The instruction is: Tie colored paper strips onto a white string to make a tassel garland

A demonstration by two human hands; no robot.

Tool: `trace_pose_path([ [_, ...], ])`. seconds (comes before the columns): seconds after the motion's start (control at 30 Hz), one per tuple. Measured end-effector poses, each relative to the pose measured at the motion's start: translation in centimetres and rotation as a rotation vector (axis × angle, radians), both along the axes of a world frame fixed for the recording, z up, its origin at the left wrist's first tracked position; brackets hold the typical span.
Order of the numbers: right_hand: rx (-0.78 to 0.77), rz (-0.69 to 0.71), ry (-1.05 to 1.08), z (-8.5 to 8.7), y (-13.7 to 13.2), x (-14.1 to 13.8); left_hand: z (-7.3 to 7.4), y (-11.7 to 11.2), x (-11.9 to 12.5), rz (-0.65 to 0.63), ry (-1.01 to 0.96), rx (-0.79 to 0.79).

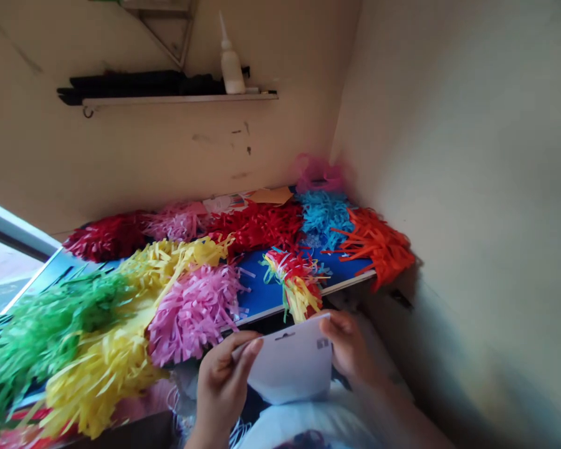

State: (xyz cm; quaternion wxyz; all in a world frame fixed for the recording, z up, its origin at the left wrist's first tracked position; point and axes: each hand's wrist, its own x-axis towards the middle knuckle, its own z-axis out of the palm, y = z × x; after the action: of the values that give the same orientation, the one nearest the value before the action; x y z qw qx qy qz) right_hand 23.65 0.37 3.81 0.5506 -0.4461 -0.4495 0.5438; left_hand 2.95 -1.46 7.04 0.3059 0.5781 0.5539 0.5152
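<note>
My left hand [224, 377] grips the left edge of a white card [292, 365], thumb on top. The opposite edge is pinched by my right hand [348, 346], its fingers partly hidden behind the card. A hang slot and a small dark printed square show along the card's upper part. Just beyond its top edge is a bundle of mixed-colour paper strips [299, 277] in red, yellow, white and green. Whether this bundle touches the card I cannot tell. Pink shredded strips [196, 312] lie to the left of it on a blue table [264, 274].
Shredded strips cover much of the table: green [56, 324], yellow [107, 368], red [262, 224], light blue [325, 215] and orange [378, 246]. A brown paper piece [271, 196] lies behind them. Above, a wall shelf [177, 100] carries a white nozzle bottle [232, 68]. Walls meet at the right.
</note>
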Motion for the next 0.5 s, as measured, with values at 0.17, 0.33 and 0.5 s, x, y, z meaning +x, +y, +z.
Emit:
trace_pose_path([
  [0.17, 0.155, 0.163, -0.225, 3.2, -0.3, 1.2, 2.7, -0.6, -1.6, -0.234, 0.269, 0.062],
  [0.33, 0.343, 0.230, -0.429, 5.6, -0.6, 0.8, 5.0, 0.7, -1.9, -0.573, 0.516, 0.114],
  [0.5, 0.390, 0.352, -0.503, 5.4, 1.8, 0.3, 3.8, 2.5, -2.5, -0.530, 0.490, 0.126],
])
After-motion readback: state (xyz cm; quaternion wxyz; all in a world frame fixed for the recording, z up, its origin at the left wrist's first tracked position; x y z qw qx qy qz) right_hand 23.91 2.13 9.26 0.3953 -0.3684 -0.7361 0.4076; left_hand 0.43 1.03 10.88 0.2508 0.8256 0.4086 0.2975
